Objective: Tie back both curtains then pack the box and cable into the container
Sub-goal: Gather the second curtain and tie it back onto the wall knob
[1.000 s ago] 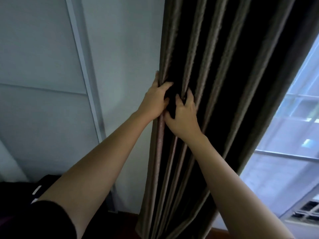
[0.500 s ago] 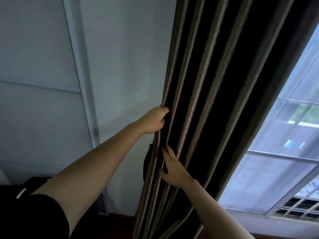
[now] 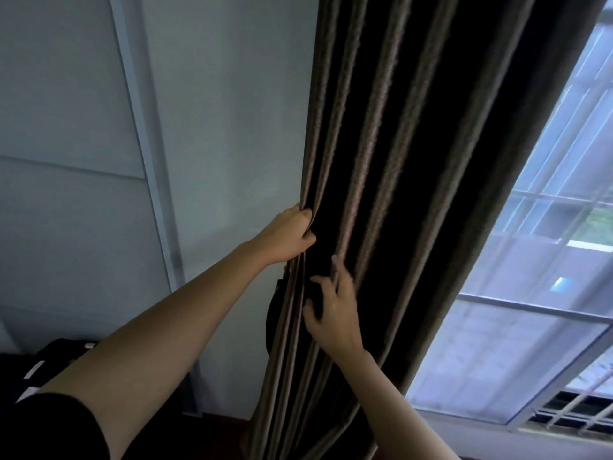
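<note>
where the curtain hangs: the curtain (image 3: 381, 161) drops from the top of the view to the floor, between the wall on its left and the window on its right.
curtain cloth: heavy, matt, grey-brown weave with a faint grain. it is gathered in deep lengthwise pleats, with lit ridges alternating with near-black hollows.
hands, left: the left hand (image 3: 285, 237) grips the curtain's left edge, with its fingers curled tight round a bunch of the outer pleats.
hands, right: the right hand (image 3: 335, 313) sits lower, just below and beside the left. its fingers are spread and mostly straight, one lying up along a ridge and the others reaching into a dark hollow. it is laid on the cloth and closed round nothing that shows.
behind the edge: a dark rounded shape (image 3: 272, 313) peeps out from behind the curtain's left edge, under the left hand. what it is cannot be told.
wall: the wall (image 3: 215, 111) is smooth and pale blue-grey. a narrow raised strip (image 3: 142, 144) slants down it, and a faint level seam runs off to the left.
window: the window (image 3: 530, 293) is bright, hazy glass crossed by pale frame bars, with a grille (image 3: 570, 416) at its lower corner.
floor: a reddish-brown band of floor (image 3: 225, 423) shows at the curtain's foot.
lower left: a black object (image 3: 49, 360) with white marks, partly hidden by the left forearm, and a black sleeve (image 3: 49, 426) on the upper arm.
in the way: both forearms cross the lower view, and the right one covers part of the curtain's lower pleats.
</note>
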The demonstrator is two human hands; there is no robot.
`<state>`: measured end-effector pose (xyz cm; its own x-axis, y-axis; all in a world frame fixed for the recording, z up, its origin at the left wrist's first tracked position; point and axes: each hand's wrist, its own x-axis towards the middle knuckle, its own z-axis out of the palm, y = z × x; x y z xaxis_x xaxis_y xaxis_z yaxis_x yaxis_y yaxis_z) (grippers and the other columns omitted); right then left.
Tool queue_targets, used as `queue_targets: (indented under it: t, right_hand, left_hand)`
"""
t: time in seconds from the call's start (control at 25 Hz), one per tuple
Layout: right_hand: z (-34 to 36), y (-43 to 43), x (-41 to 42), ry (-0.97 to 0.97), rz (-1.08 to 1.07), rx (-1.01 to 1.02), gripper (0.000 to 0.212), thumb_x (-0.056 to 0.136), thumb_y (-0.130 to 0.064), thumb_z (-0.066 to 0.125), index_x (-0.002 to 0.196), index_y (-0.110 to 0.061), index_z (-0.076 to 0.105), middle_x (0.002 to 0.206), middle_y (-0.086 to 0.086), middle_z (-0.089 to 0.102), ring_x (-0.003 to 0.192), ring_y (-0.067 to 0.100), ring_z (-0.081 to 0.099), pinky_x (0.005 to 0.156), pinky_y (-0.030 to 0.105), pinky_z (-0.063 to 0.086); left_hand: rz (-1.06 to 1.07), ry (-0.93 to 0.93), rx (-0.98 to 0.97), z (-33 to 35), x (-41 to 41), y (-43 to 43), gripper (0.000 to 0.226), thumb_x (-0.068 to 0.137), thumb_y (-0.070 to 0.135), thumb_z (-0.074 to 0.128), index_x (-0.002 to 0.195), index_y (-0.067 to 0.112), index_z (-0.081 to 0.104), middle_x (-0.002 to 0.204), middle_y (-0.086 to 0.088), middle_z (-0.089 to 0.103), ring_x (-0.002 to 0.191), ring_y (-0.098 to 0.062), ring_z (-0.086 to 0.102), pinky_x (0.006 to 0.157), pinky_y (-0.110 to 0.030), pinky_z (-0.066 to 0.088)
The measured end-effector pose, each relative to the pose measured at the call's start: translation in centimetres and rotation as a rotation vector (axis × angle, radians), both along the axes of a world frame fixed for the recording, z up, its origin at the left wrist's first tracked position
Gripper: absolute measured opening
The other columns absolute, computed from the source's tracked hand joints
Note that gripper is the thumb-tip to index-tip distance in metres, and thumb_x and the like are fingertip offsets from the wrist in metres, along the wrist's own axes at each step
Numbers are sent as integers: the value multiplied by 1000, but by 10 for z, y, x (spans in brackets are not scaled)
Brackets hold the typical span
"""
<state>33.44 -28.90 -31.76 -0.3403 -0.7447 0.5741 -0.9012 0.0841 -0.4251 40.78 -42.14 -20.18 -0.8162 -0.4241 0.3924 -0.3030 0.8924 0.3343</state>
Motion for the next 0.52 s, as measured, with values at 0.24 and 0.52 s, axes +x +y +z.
queue_targets:
  t: [0.24,0.52]
  right_hand:
    - [43,-39,-21,-100,-150,161,64,87,-25,59,142,-8,31,152,24,11,137,38,25,115,42,26]
    - [-32,-7,1,-47,131,471,77,89,-20,51,150,-9,5,158,11,-7,142,32,20,116,32,23]
  left_hand:
    - [-29,-54,-11,3,-2,-7,11,91,12,48,81,8,48,86,-3,43,75,-20,49,65,-26,36]
    - [-84,-70,9,5,-10,-9,14,91,8,45,77,8,44,79,-1,40,68,-18,45,63,-29,36]
